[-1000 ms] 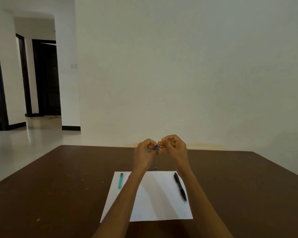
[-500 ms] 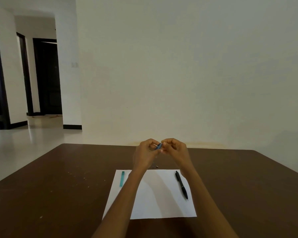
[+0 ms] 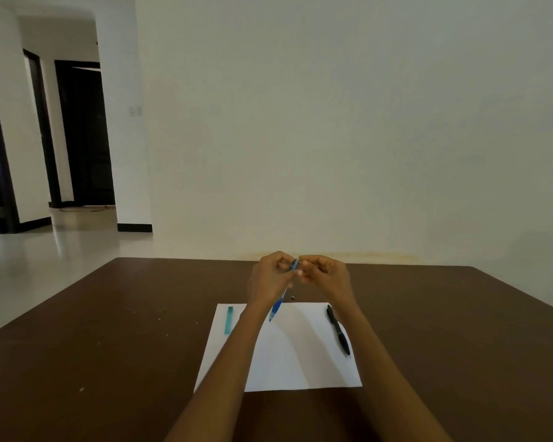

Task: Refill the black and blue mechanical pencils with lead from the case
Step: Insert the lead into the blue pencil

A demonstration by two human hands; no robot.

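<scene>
My left hand (image 3: 268, 279) grips the blue mechanical pencil (image 3: 276, 306), which is tilted with its tip down toward the white paper (image 3: 288, 362) and its top end up between my hands. My right hand (image 3: 326, 275) is pinched shut at the pencil's top end; what its fingertips hold is too small to tell. The black mechanical pencil (image 3: 339, 330) lies on the right side of the paper. The teal lead case (image 3: 228, 319) lies on the paper's left edge. A tiny dark piece (image 3: 292, 297) rests on the table just beyond the paper.
The paper lies on a dark brown table (image 3: 109, 346) that ends at a white wall. To the far left a tiled floor (image 3: 45, 250) leads to dark doorways.
The blue pencil has swung more upright, so its lower half and tip now show below my left hand. Both hands stay together above the paper's far edge.
</scene>
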